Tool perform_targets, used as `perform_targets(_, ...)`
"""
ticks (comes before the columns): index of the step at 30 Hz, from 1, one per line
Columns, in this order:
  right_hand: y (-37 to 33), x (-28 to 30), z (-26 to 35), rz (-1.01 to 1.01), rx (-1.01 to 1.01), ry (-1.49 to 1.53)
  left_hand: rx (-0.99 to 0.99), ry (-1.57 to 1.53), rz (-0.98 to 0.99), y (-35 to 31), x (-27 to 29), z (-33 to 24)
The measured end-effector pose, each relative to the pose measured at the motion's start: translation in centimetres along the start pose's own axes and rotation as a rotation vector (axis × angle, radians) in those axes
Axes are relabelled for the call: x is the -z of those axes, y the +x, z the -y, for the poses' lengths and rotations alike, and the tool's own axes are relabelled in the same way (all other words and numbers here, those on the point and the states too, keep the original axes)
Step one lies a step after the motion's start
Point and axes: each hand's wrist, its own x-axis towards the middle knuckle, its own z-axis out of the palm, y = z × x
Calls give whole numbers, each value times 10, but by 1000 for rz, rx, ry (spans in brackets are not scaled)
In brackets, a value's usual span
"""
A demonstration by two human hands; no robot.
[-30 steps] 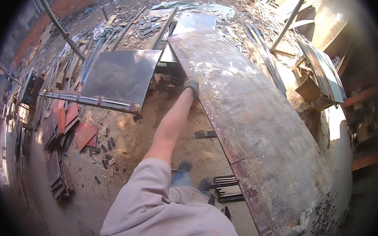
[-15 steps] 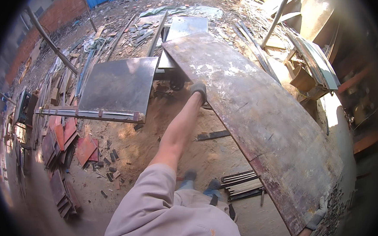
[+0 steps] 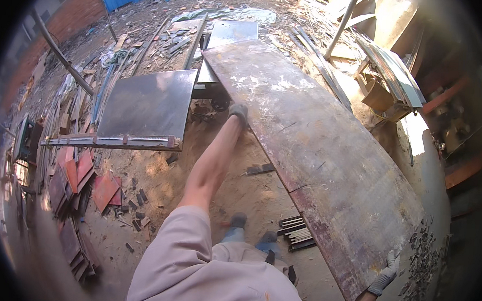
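Observation:
A long, worn sheet of plywood slants from the far middle to the near right, its brownish-grey face scuffed with white patches. My left hand in a grey work glove grips its left long edge; the fingers are partly hidden by the sheet. At the near end, my right hand, also gloved, is closed over the corner. The far end of the sheet lies over the saw table area, beside a pale metal panel.
Left of the sheet is a dark, smooth table top with a guide rail along its near edge. Reddish board offcuts lie on the ground, and a bundle of strips lies under the sheet. Leaning boards stand at right.
The plywood sheet and both hands have shifted slightly left, and its near end has swung left. Both hands keep their hold. The view has turned a little.

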Motion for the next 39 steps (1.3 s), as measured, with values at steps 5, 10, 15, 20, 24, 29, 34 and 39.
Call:
perform_targets(5,39,-36,29,-32,-48,138,-9,2,126,-48,83,-67)
perform_targets(10,3,-100,52,-20,-115,318,130,-1,84,-70,138,-14)
perform_targets(15,3,-65,36,-1,-208,319,217,-327,44,-90,108,-47)
perform_targets(20,-9,-38,15,2,-242,150,685,-1247,17,-117,80,-66)
perform_targets(24,-42,-51,28,-26,-312,184,943,-1571,-34,-139,83,-49)
perform_targets(29,-64,-72,40,-31,-215,125,961,-1573,-18,-137,97,-22)
perform_targets(34,-73,-75,38,-81,-244,164,930,-1436,-40,-132,85,-16)
perform_targets(39,-106,-111,52,-89,-237,164,618,-1143,-75,-112,81,10)
